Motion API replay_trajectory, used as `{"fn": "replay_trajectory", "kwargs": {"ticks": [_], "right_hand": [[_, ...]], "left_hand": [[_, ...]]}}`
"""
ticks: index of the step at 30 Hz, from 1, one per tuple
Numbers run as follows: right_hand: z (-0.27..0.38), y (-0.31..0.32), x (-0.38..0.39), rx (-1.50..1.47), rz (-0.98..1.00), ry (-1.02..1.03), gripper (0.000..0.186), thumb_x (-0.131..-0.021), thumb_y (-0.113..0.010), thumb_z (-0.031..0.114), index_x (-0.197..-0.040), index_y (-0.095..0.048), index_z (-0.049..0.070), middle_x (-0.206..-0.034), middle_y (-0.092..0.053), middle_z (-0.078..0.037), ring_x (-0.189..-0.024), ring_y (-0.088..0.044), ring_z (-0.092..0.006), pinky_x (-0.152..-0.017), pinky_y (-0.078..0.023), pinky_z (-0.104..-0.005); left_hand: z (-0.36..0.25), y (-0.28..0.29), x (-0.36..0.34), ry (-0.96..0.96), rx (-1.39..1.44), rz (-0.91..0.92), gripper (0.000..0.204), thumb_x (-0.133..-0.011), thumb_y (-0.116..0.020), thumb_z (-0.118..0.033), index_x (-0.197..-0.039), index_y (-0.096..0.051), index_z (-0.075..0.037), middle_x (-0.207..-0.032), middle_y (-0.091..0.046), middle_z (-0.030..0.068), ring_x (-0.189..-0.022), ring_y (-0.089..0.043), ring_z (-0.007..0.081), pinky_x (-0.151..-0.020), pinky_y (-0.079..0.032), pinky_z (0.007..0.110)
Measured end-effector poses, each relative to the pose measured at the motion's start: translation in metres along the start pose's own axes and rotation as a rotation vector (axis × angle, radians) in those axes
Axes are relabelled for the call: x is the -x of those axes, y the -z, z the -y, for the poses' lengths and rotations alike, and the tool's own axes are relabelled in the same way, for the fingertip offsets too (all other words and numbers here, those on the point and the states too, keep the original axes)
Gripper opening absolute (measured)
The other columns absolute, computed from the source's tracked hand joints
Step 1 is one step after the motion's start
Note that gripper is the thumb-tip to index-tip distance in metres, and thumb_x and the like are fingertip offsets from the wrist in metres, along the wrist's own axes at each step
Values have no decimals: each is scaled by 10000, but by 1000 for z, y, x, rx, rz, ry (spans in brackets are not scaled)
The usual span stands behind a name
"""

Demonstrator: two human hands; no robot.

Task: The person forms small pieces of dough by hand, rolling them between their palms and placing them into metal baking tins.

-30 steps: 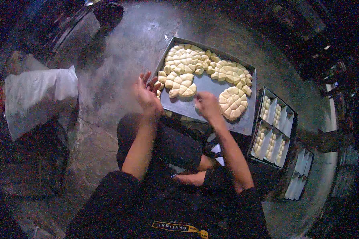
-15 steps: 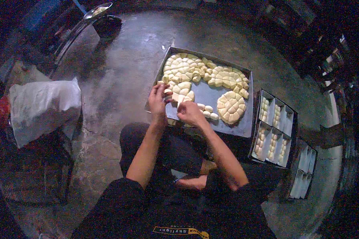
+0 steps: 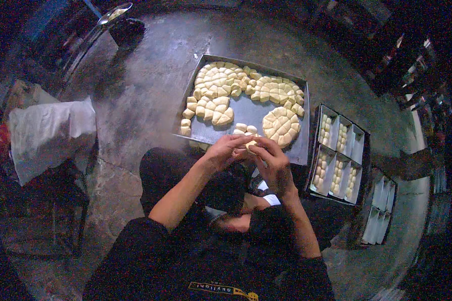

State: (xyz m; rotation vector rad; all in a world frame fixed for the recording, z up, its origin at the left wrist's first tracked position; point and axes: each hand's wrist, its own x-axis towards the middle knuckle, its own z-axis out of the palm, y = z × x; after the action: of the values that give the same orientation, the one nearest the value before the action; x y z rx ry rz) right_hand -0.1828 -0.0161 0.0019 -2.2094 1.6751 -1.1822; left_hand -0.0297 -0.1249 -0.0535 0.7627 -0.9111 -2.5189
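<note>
Between my two hands, over the near edge of a large metal tray [image 3: 246,111], is a small piece of pale dough [image 3: 251,144]. My left hand [image 3: 225,152] closes on its left side, and the fingers of my right hand [image 3: 273,159] pinch it from the right. Just beyond my fingertips several smooth dough balls [image 3: 245,128] lie in short rows, partly hidden by the hands. Scored dough slabs [image 3: 219,78] fill the tray's far side. A smaller cut portion [image 3: 215,110] lies at its left, and a round cut disc [image 3: 281,127] at its right.
To the right stands a sectioned pan [image 3: 339,155] with rows of dough balls in most compartments. Beyond it lies another divided pan [image 3: 379,205]. A white sheet [image 3: 52,133] covers something at the left. A dark bucket [image 3: 126,34] stands far left, near a shallow metal dish [image 3: 115,13].
Both hands have left the cut dough at the tray's left and come together at its near edge, with a dough piece between them. The view has shifted slightly.
</note>
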Motion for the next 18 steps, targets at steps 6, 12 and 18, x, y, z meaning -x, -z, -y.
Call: {"fn": "replay_trajectory", "kwargs": {"ticks": [6, 12, 18], "right_hand": [[1, 13, 5, -206, -68, -474, 193, -843, -702, 166, -909, -613, 7, -881, -671, -128, -772, -661, -246, -707, -523, -348], [-21, 26, 12, -471, 59, -632, 169, -878, -664, 170, -934, -670, 10, -786, -674, -103, -781, -647, -168, -732, -507, -334], [0, 34, 8, -107, -82, -446, 287, -855, -674, 172, -1124, -688, 74, -1245, -588, -139, -1151, -548, -251, -936, -455, -356]], "left_hand": [[2, -28, 7, -315, -333, -78, 270, -884, -679, -187, -1084, -640, -9, -1041, -674, 66, -896, -634, 125, -772, -516, 237], [7, -37, 11, -750, -933, 2, 266, -824, -743, -143, -1048, -674, -18, -958, -697, 41, -861, -626, 93, -742, -507, 251], [5, -29, 4, -506, -577, -167, 188, -835, -730, -162, -953, -677, -25, -835, -689, 34, -759, -609, 82, -684, -490, 233]]}}
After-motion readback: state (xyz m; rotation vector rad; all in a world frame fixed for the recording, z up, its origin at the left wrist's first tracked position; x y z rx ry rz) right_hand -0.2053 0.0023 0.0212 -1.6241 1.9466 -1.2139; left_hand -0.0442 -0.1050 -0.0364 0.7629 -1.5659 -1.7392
